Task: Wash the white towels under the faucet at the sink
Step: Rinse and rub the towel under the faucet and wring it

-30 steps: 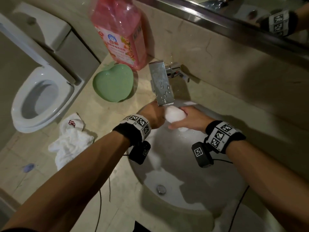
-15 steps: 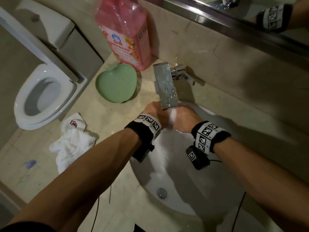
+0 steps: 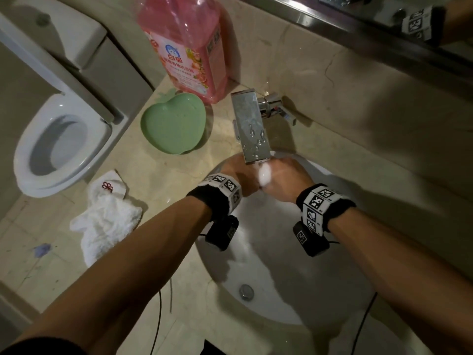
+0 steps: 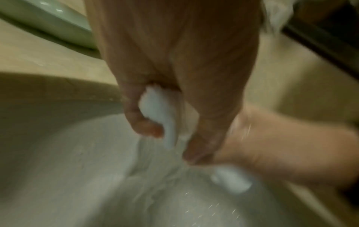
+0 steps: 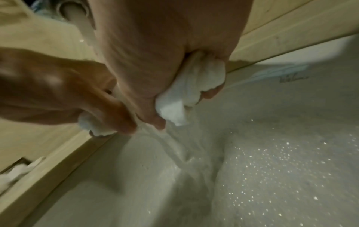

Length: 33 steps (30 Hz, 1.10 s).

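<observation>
Both hands meet under the chrome faucet [image 3: 252, 129] over the white sink [image 3: 281, 290]. A small wet white towel [image 3: 264, 175] is bunched between them. My left hand [image 3: 240, 175] grips one end of it [image 4: 157, 113], fingers curled round. My right hand [image 3: 286, 179] squeezes the other end [image 5: 186, 92]. Water streams from the towel into the basin [image 5: 184, 153]. A second white towel [image 3: 107, 219] with a red emblem lies crumpled on the counter left of the sink.
A green heart-shaped dish [image 3: 174, 124] and a big pink detergent bottle [image 3: 189, 44] stand on the beige counter [image 3: 163, 180] left of the faucet. A toilet [image 3: 58, 144] is at far left. The drain plug [image 3: 246, 291] sits low in the basin. Mirror edge runs top right.
The hands drew together under the spout, closing round the towel, so less of it shows than a second ago. The view shifted slightly.
</observation>
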Available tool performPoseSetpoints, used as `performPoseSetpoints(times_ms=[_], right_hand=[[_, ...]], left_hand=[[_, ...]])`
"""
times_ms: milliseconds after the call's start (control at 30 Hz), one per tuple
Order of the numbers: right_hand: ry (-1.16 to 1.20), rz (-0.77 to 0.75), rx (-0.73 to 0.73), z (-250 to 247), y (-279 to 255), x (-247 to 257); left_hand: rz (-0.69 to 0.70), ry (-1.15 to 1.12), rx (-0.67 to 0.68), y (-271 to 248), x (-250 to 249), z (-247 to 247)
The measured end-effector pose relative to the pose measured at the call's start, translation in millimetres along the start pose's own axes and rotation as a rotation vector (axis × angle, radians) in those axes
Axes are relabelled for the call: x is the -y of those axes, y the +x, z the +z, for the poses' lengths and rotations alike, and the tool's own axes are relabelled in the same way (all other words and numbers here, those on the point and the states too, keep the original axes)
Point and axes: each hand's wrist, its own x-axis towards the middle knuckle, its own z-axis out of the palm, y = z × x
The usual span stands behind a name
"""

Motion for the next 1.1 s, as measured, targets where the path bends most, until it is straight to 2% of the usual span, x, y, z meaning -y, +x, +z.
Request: performPoseSetpoints(times_ms=[67,133,233,300,467,633,867,900,1000,1033,1100], right_hand=[[0.045,0.036,-0.039,-2,0,-3],[0.12,0.064,-0.05,-3,-2,-8],[0.412,0.074,0.088,-2,-10,-6],[0.56,0.108,0.152,-1,-14,0],[0.515,0.075,0.114,4,-10,13],[0.553,0.033,-0.031,8,-14,20],[0.568,0.018,-0.025,-2,-26,8],[0.557,0.029,-0.052,-2,-29,6],[0.549,0.077,-0.161,-3,-35,1],[0.547,0.098,-0.179,-4,-36,0],[0.578,0.134,-0.187,-3,-39,-1]], left_hand=[[-0.023,-0.186,0.059,-6,5,-9],[0.006,-0.386,0.006,-19,13,-15],[0.104,-0.504,-0.066,-32,23,-19],[0.161,-0.505,-0.104,-41,29,-20],[-0.005,-0.55,-0.259,-56,45,-5],[-0.098,-0.399,-0.251,-54,50,1],[-0.014,-0.367,-0.232,-39,30,1],[-0.045,-0.385,-0.239,-37,27,1],[-0.273,-0.427,-0.282,-37,18,0],[-0.29,-0.404,-0.286,-37,15,-1],[-0.155,-0.483,-0.24,-40,5,-4]])
